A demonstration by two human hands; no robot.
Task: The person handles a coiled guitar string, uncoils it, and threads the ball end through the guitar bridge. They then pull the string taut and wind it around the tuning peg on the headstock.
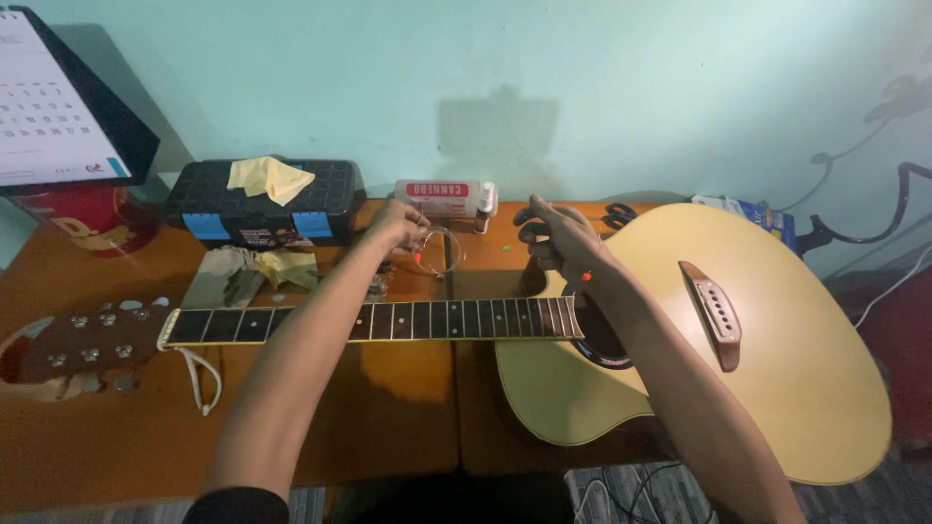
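Observation:
A pale yellow acoustic guitar [796, 369] lies flat across the wooden table [388, 408], with no strings on its dark fretboard [456, 318]. Its headstock [83, 349] points left. My left hand [400, 225] reaches over the neck and pinches a coiled guitar string [439, 250] beyond the fretboard. My right hand [563, 238] hovers above the upper edge of the guitar body, fingers curled; it seems to hold the string's other end, though the wire is too thin to make out there.
A black and blue toolbox [267, 204] with a yellow cloth [269, 178] on top stands at the back. Beside it lies a white bottle [447, 198]. Rags [254, 272] lie near the neck. A red tin [87, 221] and a calendar [53, 102] are at far left.

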